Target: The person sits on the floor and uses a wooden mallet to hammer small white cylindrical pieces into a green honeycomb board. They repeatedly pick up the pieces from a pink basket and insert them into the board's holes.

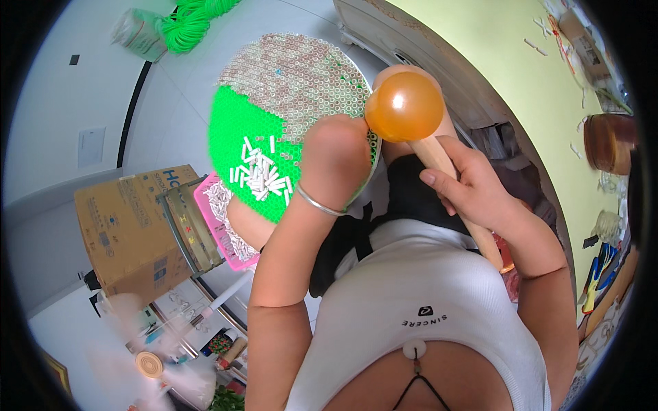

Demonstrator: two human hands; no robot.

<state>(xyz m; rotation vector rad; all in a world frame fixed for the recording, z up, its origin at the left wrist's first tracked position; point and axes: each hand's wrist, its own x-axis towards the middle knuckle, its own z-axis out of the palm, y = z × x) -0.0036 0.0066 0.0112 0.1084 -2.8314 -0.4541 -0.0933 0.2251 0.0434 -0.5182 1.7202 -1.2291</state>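
- Nearest on my feed, at left, the pink basket (pixel 205 214) stands beside the thigh, probably to keep its white sticks in reach.
- At right, the right hand (pixel 473 185) is wrapped around the mallet (pixel 432 152) partway along the handle, likely to steady the orange ball head (pixel 406 106).
- Loose white sticks (pixel 262 177) lie heaped on the green board (pixel 229 127), handy for picking, I judge.
- Toward the board's right edge, the left hand (pixel 336 154) is blurred; I can't tell whether it's holding anything.
- Farther, short tubes (pixel 295 75) stand packed together, apparently propping one another.
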